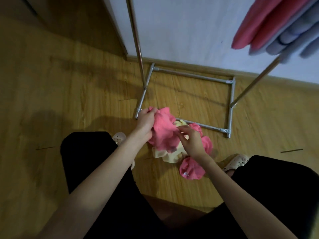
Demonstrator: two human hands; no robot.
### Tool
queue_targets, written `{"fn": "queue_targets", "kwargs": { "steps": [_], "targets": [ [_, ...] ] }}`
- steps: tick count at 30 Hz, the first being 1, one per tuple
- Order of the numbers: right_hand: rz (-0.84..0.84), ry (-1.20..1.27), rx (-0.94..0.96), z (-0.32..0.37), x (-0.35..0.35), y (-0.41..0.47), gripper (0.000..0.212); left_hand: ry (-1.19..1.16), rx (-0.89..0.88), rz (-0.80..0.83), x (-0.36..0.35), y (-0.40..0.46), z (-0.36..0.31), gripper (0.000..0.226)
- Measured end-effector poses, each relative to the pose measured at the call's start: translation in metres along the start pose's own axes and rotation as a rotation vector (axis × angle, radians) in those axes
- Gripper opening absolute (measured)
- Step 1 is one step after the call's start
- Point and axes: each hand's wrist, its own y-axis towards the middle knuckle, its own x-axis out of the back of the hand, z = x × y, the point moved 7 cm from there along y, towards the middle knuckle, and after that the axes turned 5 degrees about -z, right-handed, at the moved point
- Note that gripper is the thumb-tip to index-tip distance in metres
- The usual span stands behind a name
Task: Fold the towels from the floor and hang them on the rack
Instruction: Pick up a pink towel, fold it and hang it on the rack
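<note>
Wooden floor [51, 100] before the rack [189, 75]. Left hand [145, 120] grips the pink towel [164, 130] by its edge; right hand [191, 140] fingers pinch its lower fold. A small label [186, 173], unreadable.

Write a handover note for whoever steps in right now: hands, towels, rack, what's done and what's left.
Left hand: gripping a bunched pink towel by its edge, lifted off the pile.
Right hand: fingers pinching at the same towel, looking for an edge.
Floor: a cream towel and more pink towels lie crumpled at the rack's base.
Done: pink and blue-grey hung towels show at upper right.
Left: fold the held towel, hang it, then the remaining pile.
</note>
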Motion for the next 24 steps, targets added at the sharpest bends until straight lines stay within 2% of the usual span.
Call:
{"fn": "queue_targets", "kwargs": {
  "steps": [4,7,9,11,15,17,20,24],
  "targets": [
    [-0.13,0.014,0.05,0.034,0.054,-0.011,0.015,-0.061,0.027,0.021,-0.012,-0.041,-0.038,0.026],
    [-0.205,0.024,0.041,0.048,0.082,-0.025,0.015,-0.102,0.038,0.057,-0.019,-0.065,-0.062,0.019],
    [-0.218,0.041,0.023,0.06,0.096,-0.033,0.023,-0.109,0.013,0.081,-0.023,-0.079,-0.079,0.011],
    [-0.205,0.055,0.048,0.078,0.108,-0.043,0.029,-0.112,-0.022,0.102,-0.026,-0.094,-0.095,0.009],
    [-0.177,0.049,0.11,0.11,0.136,-0.055,0.019,-0.123,-0.056,0.076,-0.022,-0.1,-0.12,0.01],
    [-0.098,0.049,0.141,0.121,0.148,-0.057,0.016,-0.136,-0.067,0.057,-0.02,-0.101,-0.129,0.008],
    [0.057,-0.021,0.2,0.131,0.159,-0.06,0.031,-0.171,-0.077,0.054,-0.02,-0.103,-0.136,0.02],
    [0.103,-0.034,0.172,0.141,0.175,-0.06,0.044,-0.252,-0.098,0.089,-0.03,-0.107,-0.147,0.023]
  ]
}}
